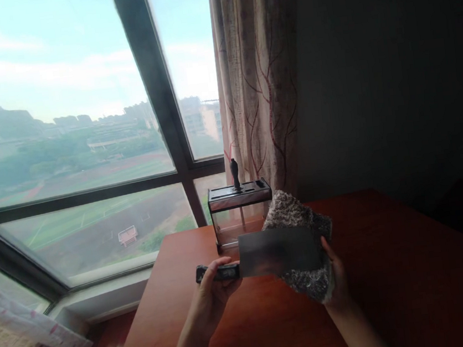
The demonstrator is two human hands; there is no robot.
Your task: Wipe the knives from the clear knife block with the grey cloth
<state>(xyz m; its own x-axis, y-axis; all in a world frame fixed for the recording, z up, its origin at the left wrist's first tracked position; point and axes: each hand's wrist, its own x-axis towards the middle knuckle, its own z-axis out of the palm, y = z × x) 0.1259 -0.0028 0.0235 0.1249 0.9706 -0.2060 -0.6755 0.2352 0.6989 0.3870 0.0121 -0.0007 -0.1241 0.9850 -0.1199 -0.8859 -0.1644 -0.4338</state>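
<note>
A cleaver (276, 252) with a broad grey blade and a black handle is held level above the table. My left hand (212, 290) is wrapped round its handle, with the thumb on top. My right hand (336, 276) grips a shaggy grey cloth (290, 210) at its right edge. The cloth hangs behind the blade, showing above and below it. The blade's right end is close to my right fingers; I cannot tell whether they also touch it. Just beyond the cleaver stands a knife block (240, 196) with clear sides.
A single black-handled tool (235, 174) stands upright in the knife block. The reddish-brown table (392, 266) extends to the right. Behind it hang a patterned curtain (263, 81) and a dark wall. A large window (63, 131) and its sill are on the left.
</note>
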